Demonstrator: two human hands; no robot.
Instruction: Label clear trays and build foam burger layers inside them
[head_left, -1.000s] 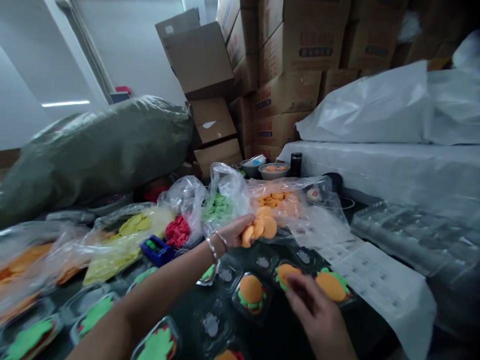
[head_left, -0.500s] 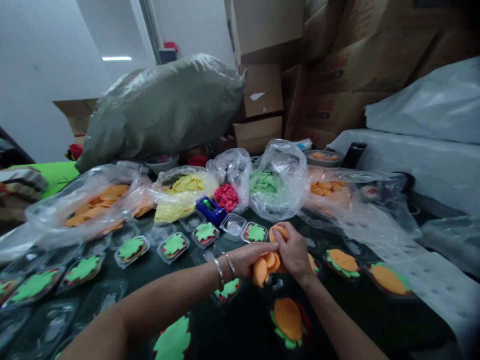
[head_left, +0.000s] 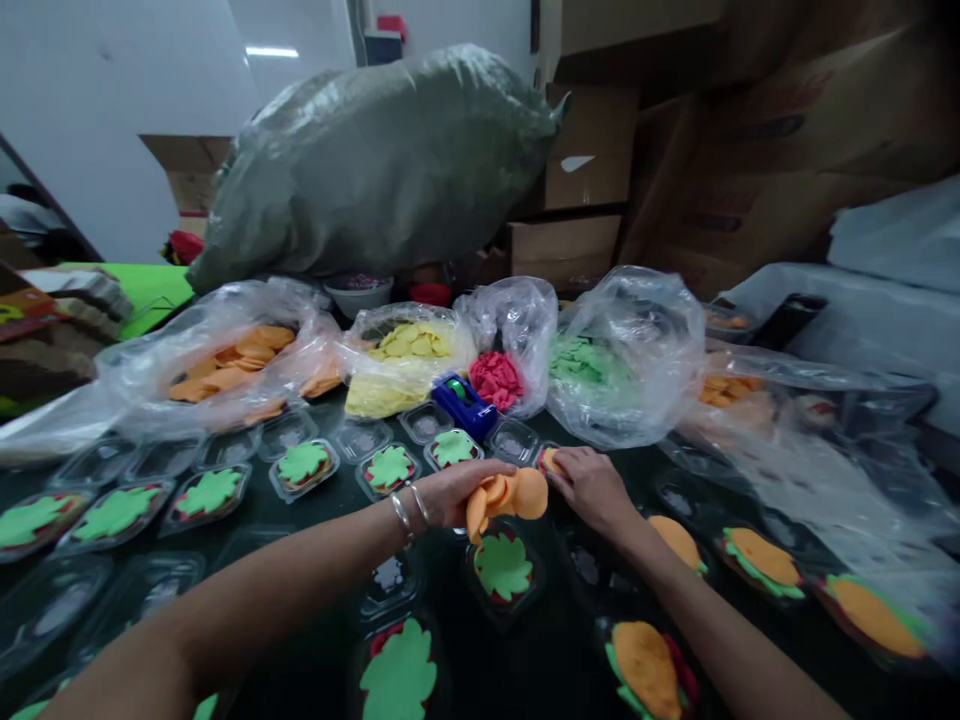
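Observation:
My left hand (head_left: 450,493) is closed on a fanned stack of orange felt rounds (head_left: 506,495), held above a clear tray with a green leaf piece (head_left: 502,566). My right hand (head_left: 592,485) reaches forward, its fingers pinching one orange round (head_left: 550,461) down onto a small clear tray just beyond the stack. More clear trays with green leaf pieces (head_left: 389,467) sit in rows to the left. Trays topped with orange rounds (head_left: 759,560) lie to the right.
Plastic bags of felt pieces line the back: orange (head_left: 225,365), yellow (head_left: 405,350), red (head_left: 496,378), green (head_left: 600,362). A blue tape dispenser (head_left: 463,403) sits among them. A big grey-green sack (head_left: 382,170) and cardboard boxes (head_left: 585,170) stand behind. Empty clear trays (head_left: 45,600) lie at the left.
The view has swung left. My right hand left the stack with one orange round and moved forward onto a tray. My left hand still holds the stack, now slightly farther left.

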